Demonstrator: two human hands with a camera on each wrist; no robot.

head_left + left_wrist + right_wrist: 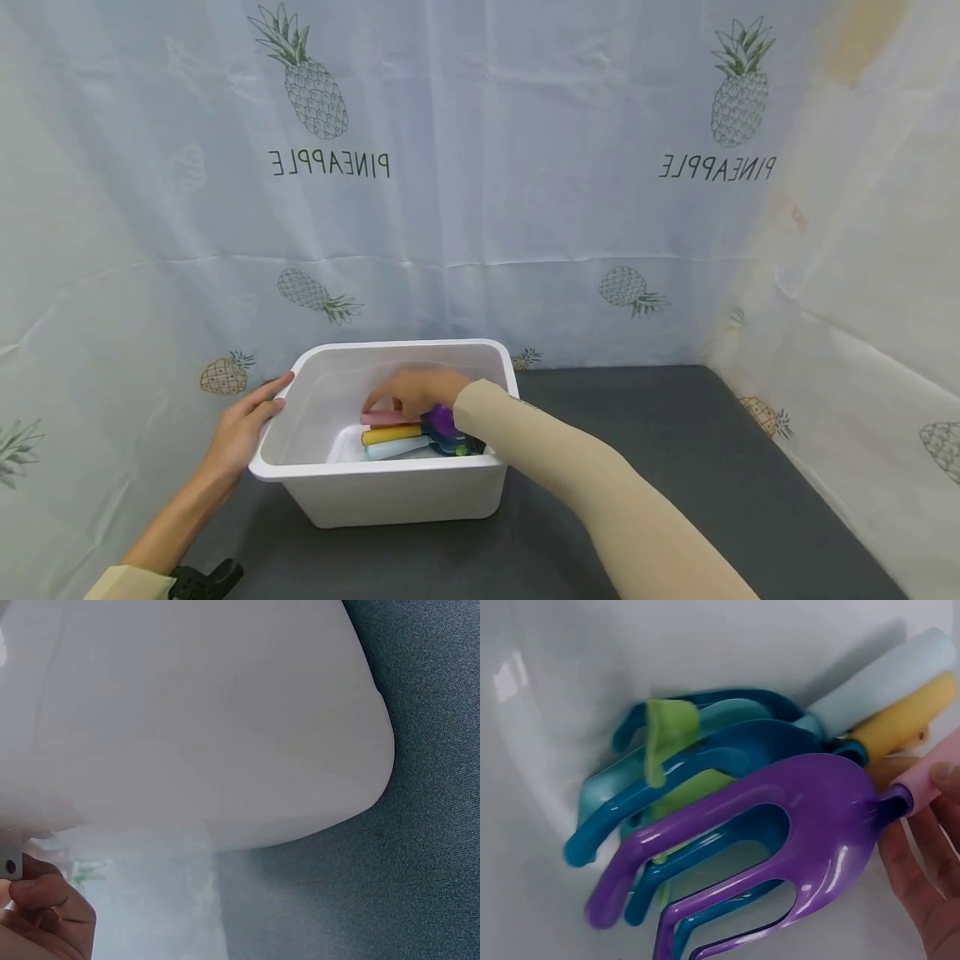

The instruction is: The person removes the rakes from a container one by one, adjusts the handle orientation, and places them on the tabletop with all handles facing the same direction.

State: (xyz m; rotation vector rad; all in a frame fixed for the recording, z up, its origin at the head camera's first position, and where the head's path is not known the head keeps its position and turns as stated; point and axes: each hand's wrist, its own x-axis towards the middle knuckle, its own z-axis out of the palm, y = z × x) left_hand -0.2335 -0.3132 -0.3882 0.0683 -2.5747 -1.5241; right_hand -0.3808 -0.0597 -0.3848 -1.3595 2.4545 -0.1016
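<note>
Purple fork [825, 821] extends from the right hand [924, 866] pinching its pink handle [924, 774], while left hand [242, 427] grips tub [397, 493].

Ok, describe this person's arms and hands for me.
The left hand and right hand are ungloved. The beige right sleeve reaches near the wrist; the left sleeve, also beige, stops farther up, with a black strap-like item beside its cuff.

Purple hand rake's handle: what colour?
Pink; the handle shows best in the right wrist view, joined to the purple rake head.
</note>
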